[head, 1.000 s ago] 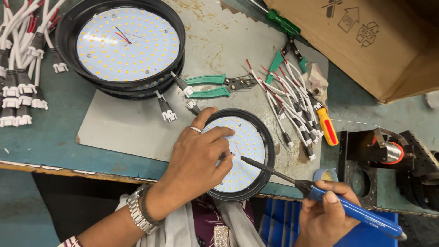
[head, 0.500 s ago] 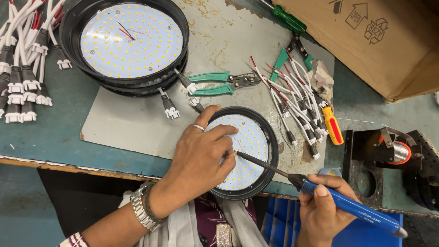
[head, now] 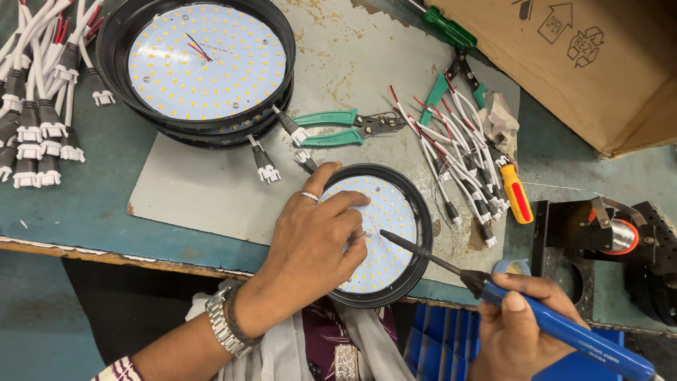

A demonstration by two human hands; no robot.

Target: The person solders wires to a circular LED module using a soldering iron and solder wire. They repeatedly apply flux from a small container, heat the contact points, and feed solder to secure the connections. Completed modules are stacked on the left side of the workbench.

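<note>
Two round LED lamps [head: 384,233] [head: 204,60] — two green-handled pliers [head: 338,128] [head: 451,85], one blue soldering iron [head: 564,328], one cardboard box [head: 599,56].

A small round LED light panel [head: 384,233], white board dotted with yellow diodes in a black rim, lies flat at the near table edge. A blue-handled soldering iron [head: 536,317] slants in from the near right, its dark tip over the board's centre.

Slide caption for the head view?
Left hand steadies a round LED panel; right hand brings a blue-handled soldering iron to it.
</note>
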